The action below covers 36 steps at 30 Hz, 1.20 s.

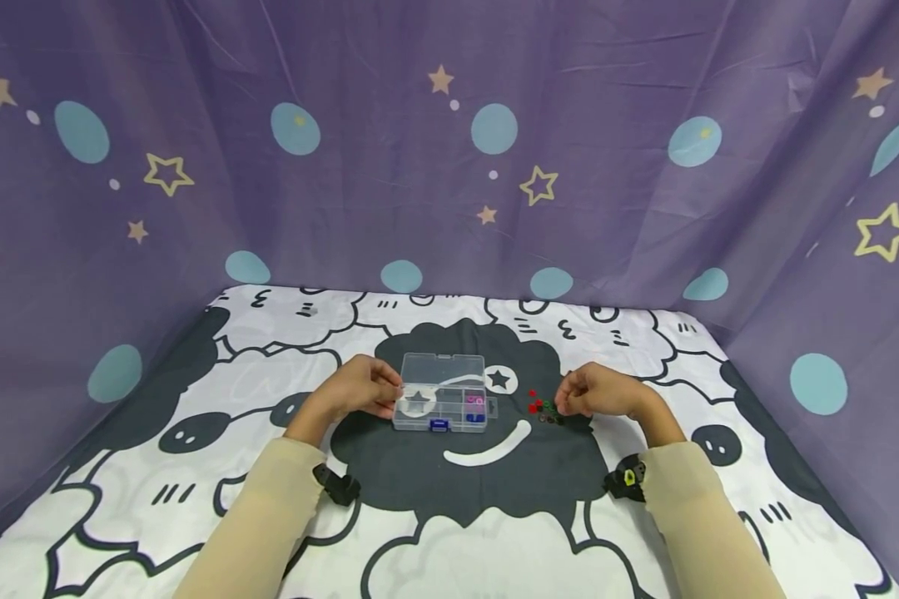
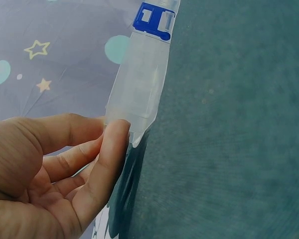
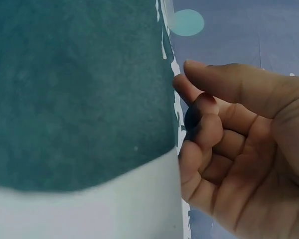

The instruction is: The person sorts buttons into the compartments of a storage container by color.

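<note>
A clear plastic compartment box (image 1: 419, 422) lies on the cloth with its lid (image 1: 457, 363) raised at the back. Pink rings (image 1: 479, 402) and small blue pieces (image 1: 475, 418) sit in its right compartments. My left hand (image 1: 363, 386) pinches the box's left edge between thumb and fingers; the left wrist view shows the box side-on with a blue latch (image 2: 154, 21). My right hand (image 1: 599, 389) hovers at a small group of red pieces (image 1: 533, 408) and green and dark rings, fingers bent loosely. No held piece can be made out in the right wrist view.
The cloth (image 1: 464, 487) has a printed dark sheep face and white sheep. Behind it hangs a purple curtain (image 1: 404, 225) with stars and ovals. Black wrist cameras (image 1: 625, 478) sit on both sleeves.
</note>
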{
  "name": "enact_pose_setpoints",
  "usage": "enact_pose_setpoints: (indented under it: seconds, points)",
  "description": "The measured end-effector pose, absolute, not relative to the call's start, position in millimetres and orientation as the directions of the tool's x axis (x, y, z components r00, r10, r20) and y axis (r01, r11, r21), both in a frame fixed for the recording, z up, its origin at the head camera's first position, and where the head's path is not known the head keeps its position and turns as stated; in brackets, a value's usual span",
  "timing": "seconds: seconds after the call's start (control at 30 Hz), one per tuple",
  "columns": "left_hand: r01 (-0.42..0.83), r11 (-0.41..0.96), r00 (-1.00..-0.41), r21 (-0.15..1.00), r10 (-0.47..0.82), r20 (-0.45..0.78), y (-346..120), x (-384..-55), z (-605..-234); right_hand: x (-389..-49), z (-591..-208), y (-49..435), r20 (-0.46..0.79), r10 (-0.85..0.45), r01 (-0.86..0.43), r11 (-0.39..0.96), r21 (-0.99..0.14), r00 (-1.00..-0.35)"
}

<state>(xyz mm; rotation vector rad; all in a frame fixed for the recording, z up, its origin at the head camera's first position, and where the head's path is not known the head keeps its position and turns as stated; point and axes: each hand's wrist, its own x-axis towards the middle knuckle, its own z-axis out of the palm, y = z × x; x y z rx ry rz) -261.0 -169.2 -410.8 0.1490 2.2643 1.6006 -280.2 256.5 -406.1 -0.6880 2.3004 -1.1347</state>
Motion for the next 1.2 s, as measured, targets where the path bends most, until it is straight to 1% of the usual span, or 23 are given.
enact_pose_setpoints:
  seconds: [0.3,0.63,1.2]
  points:
    - [-0.119,0.357,-0.928,0.927,0.293,-0.231,-169.7,-261.7,-411.4,-280.2,-409.4,256.4,-0.27,-0.61,-0.197,0.588,-0.784,-0.745]
    - [-0.126,0.356,-0.929,0.926,0.284,-0.236,-171.1,-262.1,-411.0,-278.6,-407.8,253.5,-0.27,-0.621,-0.271,0.635,-0.723,-0.736]
    - [-0.123,0.362,-0.928,0.924,0.288,-0.236,-169.1,-261.3,-409.5,-279.6,-408.5,253.4,-0.254,-0.659,-0.317,0.618,-0.72,-0.708]
